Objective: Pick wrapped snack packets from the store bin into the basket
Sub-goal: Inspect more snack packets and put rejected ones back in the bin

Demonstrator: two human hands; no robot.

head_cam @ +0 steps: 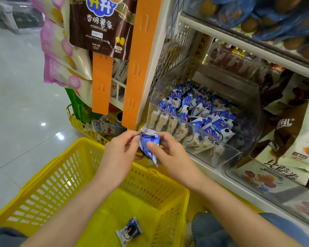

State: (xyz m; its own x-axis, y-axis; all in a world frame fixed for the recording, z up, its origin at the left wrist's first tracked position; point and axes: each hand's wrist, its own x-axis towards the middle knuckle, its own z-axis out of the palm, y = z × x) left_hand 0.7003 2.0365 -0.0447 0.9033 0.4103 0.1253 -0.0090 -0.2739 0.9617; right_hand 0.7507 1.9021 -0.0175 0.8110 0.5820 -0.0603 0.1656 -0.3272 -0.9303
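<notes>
blue-white packet [144, 142] pinched by left hand [119, 152], right hand [171, 155]

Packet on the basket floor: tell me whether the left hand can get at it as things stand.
Probably yes: the basket is open-topped and nothing covers the lone packet below the left hand. But its fingers pinch a held packet, shared with the right hand, so it must let go first.
</notes>
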